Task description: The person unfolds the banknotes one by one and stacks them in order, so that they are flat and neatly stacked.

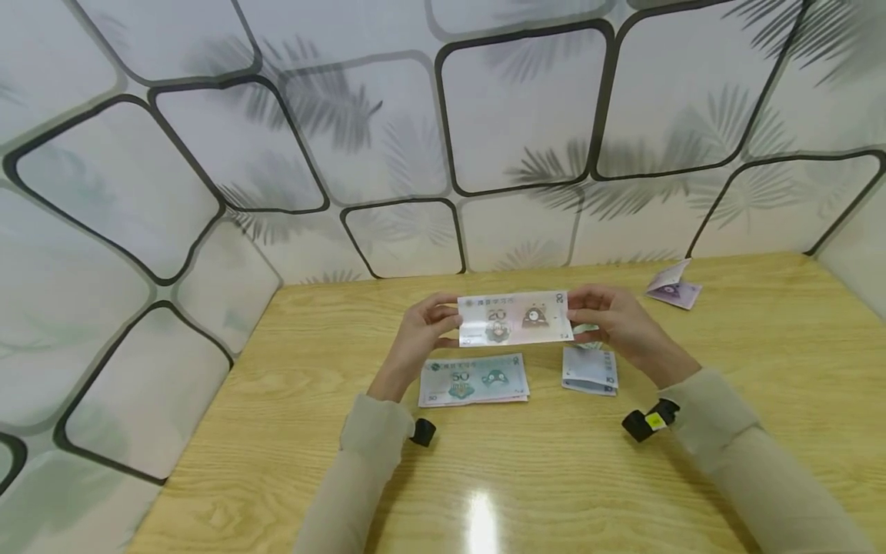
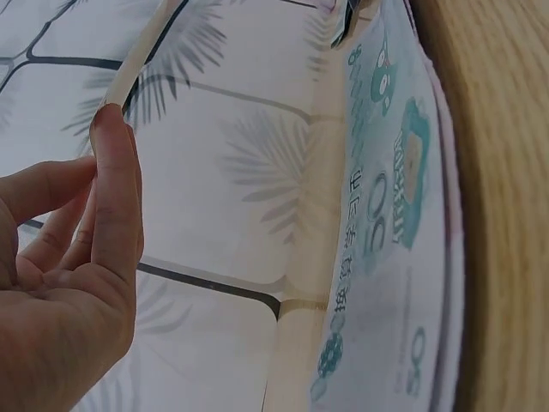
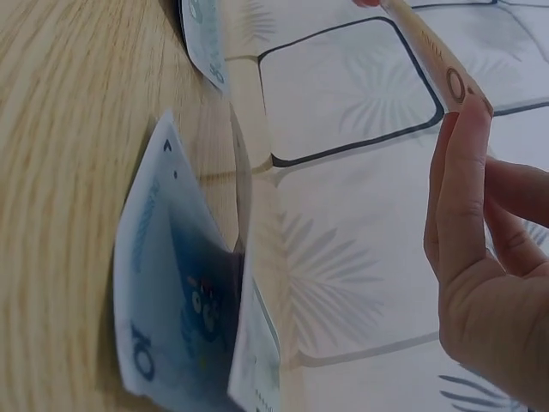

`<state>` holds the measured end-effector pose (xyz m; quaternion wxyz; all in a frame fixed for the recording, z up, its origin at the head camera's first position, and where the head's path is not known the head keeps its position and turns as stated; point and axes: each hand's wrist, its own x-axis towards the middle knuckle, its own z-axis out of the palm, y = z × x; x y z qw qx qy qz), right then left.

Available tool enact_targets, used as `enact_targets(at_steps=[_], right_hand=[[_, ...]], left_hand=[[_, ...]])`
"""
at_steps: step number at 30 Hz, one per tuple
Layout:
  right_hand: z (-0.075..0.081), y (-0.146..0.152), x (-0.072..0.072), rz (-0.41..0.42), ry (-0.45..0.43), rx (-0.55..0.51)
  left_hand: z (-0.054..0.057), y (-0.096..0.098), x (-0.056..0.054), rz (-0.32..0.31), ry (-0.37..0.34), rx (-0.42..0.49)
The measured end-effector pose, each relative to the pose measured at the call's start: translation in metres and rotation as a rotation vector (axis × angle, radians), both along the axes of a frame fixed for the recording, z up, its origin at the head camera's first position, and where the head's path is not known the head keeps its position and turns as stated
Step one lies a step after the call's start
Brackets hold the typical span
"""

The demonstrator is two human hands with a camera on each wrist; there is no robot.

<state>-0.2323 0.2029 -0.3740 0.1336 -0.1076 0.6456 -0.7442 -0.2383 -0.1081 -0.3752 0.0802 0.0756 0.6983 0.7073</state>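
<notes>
A pinkish play banknote (image 1: 515,318) marked 20 is held up flat above the table, its printed side towards me. My left hand (image 1: 418,335) pinches its left end between thumb and fingers. The right hand (image 1: 623,327) pinches the other end the same way. Below the left hand lies a small stack of play notes (image 1: 474,381), a green 50 on top and a pink edge beneath. Under the right hand a folded blue note (image 1: 589,371) marked 10 rests partly open, as the right wrist view shows; a greenish note (image 1: 588,345) behind it is mostly hidden.
Towards the back right of the wooden table (image 1: 311,462) lies a folded purple note (image 1: 677,293), one flap raised. A patterned wall (image 1: 519,115) closes off the back and left. Black camera mounts (image 1: 651,420) sit at both wrists.
</notes>
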Motion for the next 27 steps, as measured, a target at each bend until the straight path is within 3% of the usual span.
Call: enact_targets(at_steps=[3, 10, 27], right_hand=[[0.002, -0.002, 0.0, -0.001, 0.005, 0.043], [0.004, -0.008, 0.002, 0.018, 0.008, 0.036], [-0.003, -0.021, 0.004, 0.022, -0.011, 0.079]], left_hand=[[0.001, -0.002, 0.001, 0.002, -0.002, 0.006], [0.001, -0.008, 0.004, -0.017, -0.01, 0.002], [-0.004, -0.019, 0.008, 0.006, -0.022, 0.021]])
